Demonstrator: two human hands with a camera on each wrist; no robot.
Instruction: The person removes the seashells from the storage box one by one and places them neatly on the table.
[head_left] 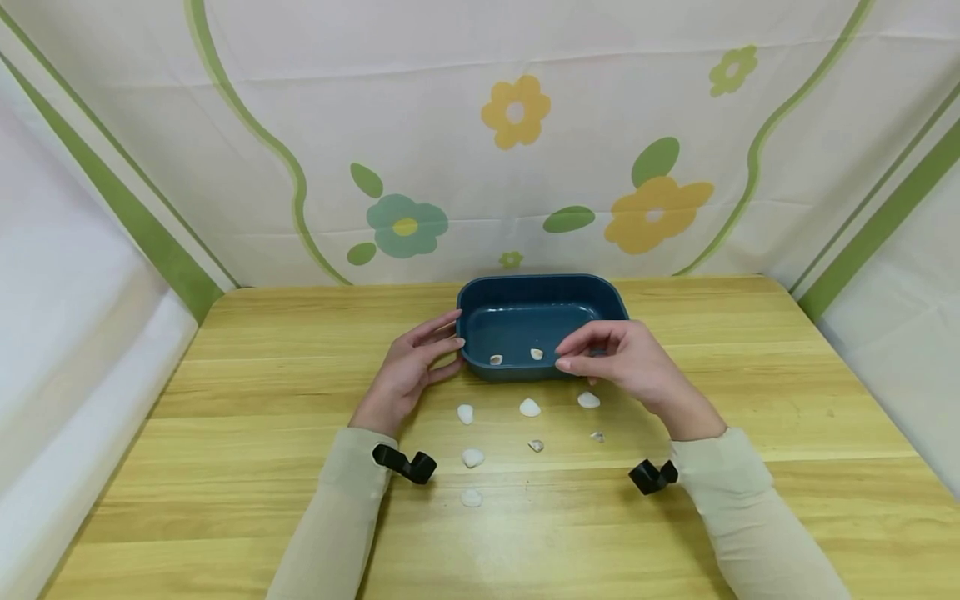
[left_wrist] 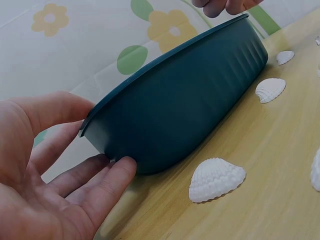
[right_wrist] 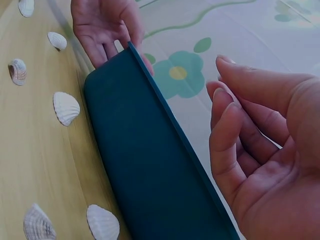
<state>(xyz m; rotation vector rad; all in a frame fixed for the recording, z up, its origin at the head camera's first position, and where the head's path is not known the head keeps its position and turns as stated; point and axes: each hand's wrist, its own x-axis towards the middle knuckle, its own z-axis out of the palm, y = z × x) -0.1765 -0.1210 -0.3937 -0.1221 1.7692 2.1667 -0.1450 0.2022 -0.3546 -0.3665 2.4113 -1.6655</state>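
Observation:
A dark teal plastic basin [head_left: 540, 287] stands on the table, with two small seashells [head_left: 496, 360] [head_left: 536, 354] inside along its near side. My left hand [head_left: 408, 367] rests at the basin's left end, its fingers outstretched; in the left wrist view fingertips touch the outer wall and rim. Over the near right rim hovers my right hand [head_left: 626, 358], fingers loosely bent and thumb near the index fingertip. Nothing shows between them in the right wrist view. Several ribbed seashells lie in front of the basin, among them a white one [left_wrist: 217, 180] and a brown-tinged one [right_wrist: 17, 71].
The wooden table [head_left: 300, 375] backs onto a white cloth [head_left: 450, 100] printed with flowers, and cloth also hangs at both sides. A black camera mount [head_left: 405, 463] sits on the left cuff and another [head_left: 652, 477] on the right.

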